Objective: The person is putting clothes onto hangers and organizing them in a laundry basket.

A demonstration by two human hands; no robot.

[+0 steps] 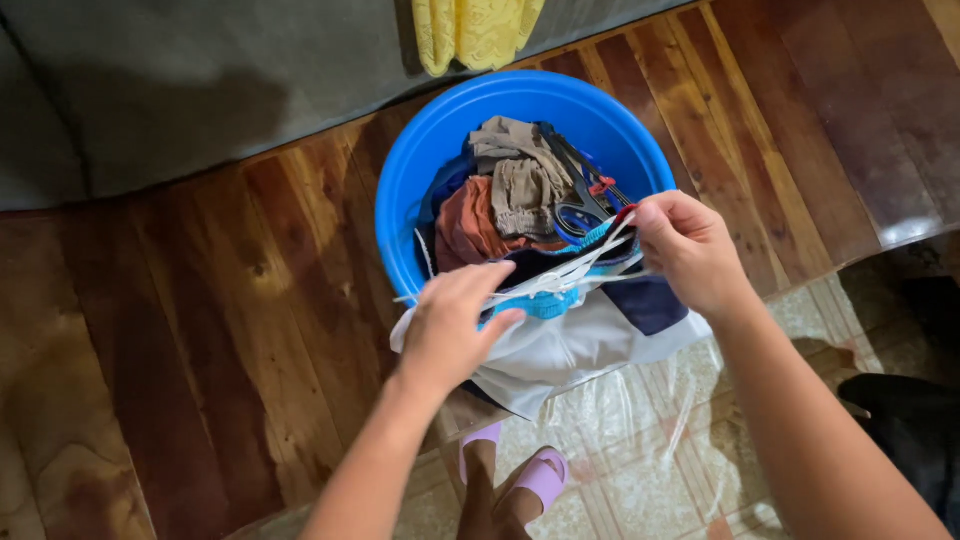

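Observation:
A round blue plastic basin (440, 140) stands on a wooden floor, filled with crumpled clothes (515, 195) in tan, rust, navy and white. Over its near rim lies a bundle of thin white plastic hangers (570, 275). My left hand (455, 325) pinches the left end of the bundle, fingers closed on it. My right hand (690, 250) grips the right end, near the hooks. A white garment (560, 350) and a navy one (655, 305) hang over the rim below the hangers.
A dark grey sofa edge (180, 90) runs along the top, with a yellow lace cloth (475, 30) hanging from it. My foot in a pink slipper (535, 480) stands on patterned tile under clear plastic sheeting. A dark object (915, 420) sits at right.

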